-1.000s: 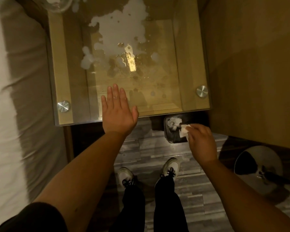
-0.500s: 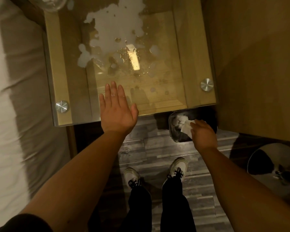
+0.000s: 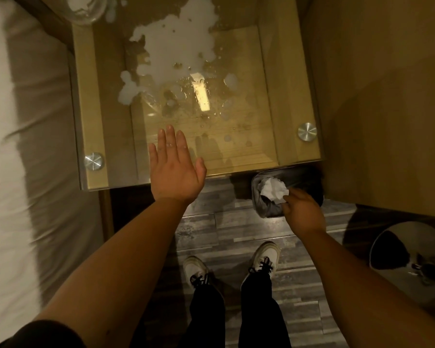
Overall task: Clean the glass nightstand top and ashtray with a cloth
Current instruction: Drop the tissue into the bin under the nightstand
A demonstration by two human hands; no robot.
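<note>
The glass nightstand top (image 3: 281, 96) has a big white foamy spill (image 3: 178, 46) and wet droplets across its middle and back. A clear glass ashtray (image 3: 86, 7) sits at the back left corner, partly cut off by the frame. My left hand (image 3: 176, 169) is flat and open, fingers apart, over the front edge of the glass. My right hand (image 3: 303, 212) hangs lower, over a small dark bin (image 3: 264, 209) on the floor. Its curled fingers touch a crumpled white cloth or tissue (image 3: 274, 189) in the bin. Whether they grip it is hidden.
A white bed (image 3: 23, 159) runs along the left side of the nightstand. A wooden panel (image 3: 387, 96) closes the right side. A round metal lamp base (image 3: 409, 267) stands on the grey plank floor at the lower right. My shoes (image 3: 266, 257) are just behind the bin.
My right hand has dropped with the white piece onto the wad in the bin. The view has shifted, showing more of the bin. My left hand has stayed flat at the glass edge.
</note>
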